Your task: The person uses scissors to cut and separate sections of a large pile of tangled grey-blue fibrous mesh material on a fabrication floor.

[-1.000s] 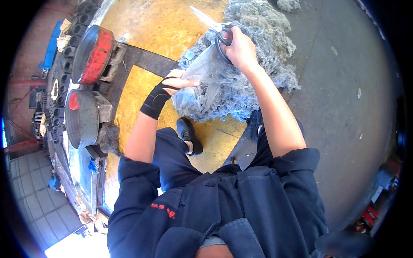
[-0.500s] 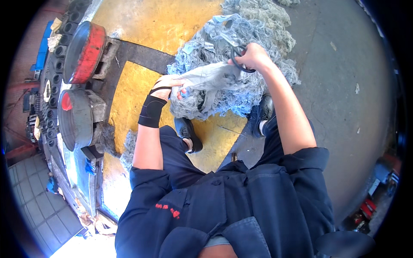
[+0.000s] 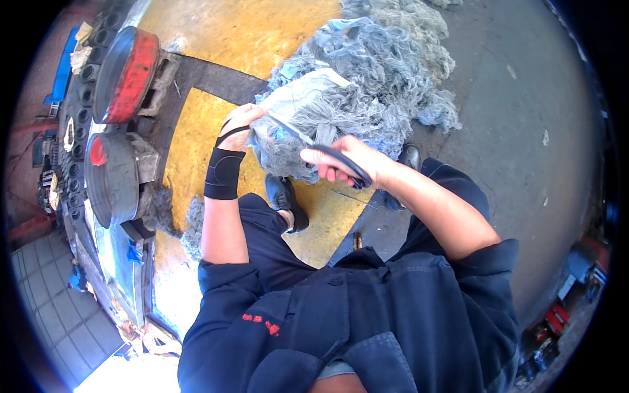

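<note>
A: Where is the grey, stringy wad of cotton waste (image 3: pixel 308 121) sitting now?

B: Between both hands, above the grey waste heap (image 3: pixel 393 72). The left hand (image 3: pixel 241 124) is pinching its edge; the right hand (image 3: pixel 344 162), closed around dark-handled scissors (image 3: pixel 327 154), has swung down from overhead, blades entering the wad.

A: Containers?

B: Two round metal drums (image 3: pixel 114 177) beside the yellow floor (image 3: pixel 196 144); contents unclear.

Bright daylight, hard shadows on the floor (image 3: pixel 524 131); blown-out glare at lower-left edge. Strong fisheye bending, black vignette corners. Centre sharp, rim soft.
</note>
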The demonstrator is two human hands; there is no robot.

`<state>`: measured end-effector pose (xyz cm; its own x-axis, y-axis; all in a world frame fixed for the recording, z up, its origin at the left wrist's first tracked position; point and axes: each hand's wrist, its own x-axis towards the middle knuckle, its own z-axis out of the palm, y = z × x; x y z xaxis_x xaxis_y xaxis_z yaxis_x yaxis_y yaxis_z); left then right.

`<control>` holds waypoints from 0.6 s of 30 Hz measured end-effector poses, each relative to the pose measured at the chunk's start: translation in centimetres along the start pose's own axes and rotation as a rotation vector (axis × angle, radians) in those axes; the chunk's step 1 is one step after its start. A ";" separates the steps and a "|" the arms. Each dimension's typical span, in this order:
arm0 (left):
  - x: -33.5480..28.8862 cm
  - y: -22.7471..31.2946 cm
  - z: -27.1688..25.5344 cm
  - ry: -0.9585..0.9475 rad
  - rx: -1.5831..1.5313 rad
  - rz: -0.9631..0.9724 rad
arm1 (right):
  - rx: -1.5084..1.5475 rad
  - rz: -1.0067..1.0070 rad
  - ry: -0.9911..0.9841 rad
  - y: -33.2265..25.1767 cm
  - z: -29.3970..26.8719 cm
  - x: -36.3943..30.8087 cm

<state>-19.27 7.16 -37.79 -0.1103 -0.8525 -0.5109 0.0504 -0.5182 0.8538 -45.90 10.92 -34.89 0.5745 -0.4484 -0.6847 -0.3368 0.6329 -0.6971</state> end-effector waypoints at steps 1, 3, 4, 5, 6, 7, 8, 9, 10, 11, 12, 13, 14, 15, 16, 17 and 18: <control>0.1 -0.2 -0.2 0.024 0.038 0.019 | -0.042 0.014 -0.037 0.8 0.3 0.2; 0.2 -0.2 -0.4 0.040 0.068 0.027 | -0.027 0.067 -0.120 2.4 0.8 1.2; 0.1 -0.1 -0.4 0.031 0.061 0.017 | -0.006 0.071 -0.158 2.9 1.1 1.7; 0.1 0.0 -0.4 0.022 0.054 0.007 | 0.047 0.054 -0.177 3.4 1.1 2.0; -0.2 0.4 0.0 0.012 0.065 0.010 | 0.101 0.039 -0.195 3.2 1.3 1.9; -0.7 1.0 0.6 0.003 0.077 0.013 | 0.154 0.023 -0.213 3.1 1.4 1.9; -0.9 1.2 1.0 -0.008 0.088 0.016 | 0.168 0.026 -0.224 3.1 1.4 2.2; -0.9 1.2 0.9 -0.024 0.099 0.025 | 0.170 0.026 -0.218 2.8 1.4 2.3; -0.8 1.1 0.7 -0.041 0.110 0.033 | 0.172 0.026 -0.212 2.4 1.4 2.4; -0.8 1.0 0.6 -0.057 0.121 0.041 | 0.174 0.027 -0.207 2.1 1.3 2.6; -0.8 1.0 0.7 -0.055 0.120 0.046 | 0.199 0.028 -0.202 2.2 1.3 3.0; -0.9 1.0 0.9 -0.052 0.119 0.050 | 0.206 0.017 -0.201 2.3 1.1 3.3; -0.9 0.9 1.1 -0.048 0.119 0.055 | 0.214 0.007 -0.201 2.3 0.9 3.6; -1.0 1.0 1.2 -0.061 0.107 0.052 | 0.219 -0.001 -0.206 2.2 0.8 3.8; -1.1 1.0 1.3 -0.074 0.096 0.050 | 0.181 -0.010 -0.197 1.9 0.9 3.9; -1.2 1.0 1.4 -0.086 0.084 0.048 | 0.169 -0.013 -0.207 1.9 0.8 4.0; -1.2 1.1 1.5 -0.090 0.088 0.050 | 0.156 -0.017 -0.217 1.9 0.8 4.2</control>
<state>-20.52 7.73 -36.11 -0.1982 -0.8654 -0.4602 -0.0292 -0.4640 0.8853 -43.54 10.73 -38.96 0.7313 -0.3250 -0.5996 -0.2163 0.7232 -0.6558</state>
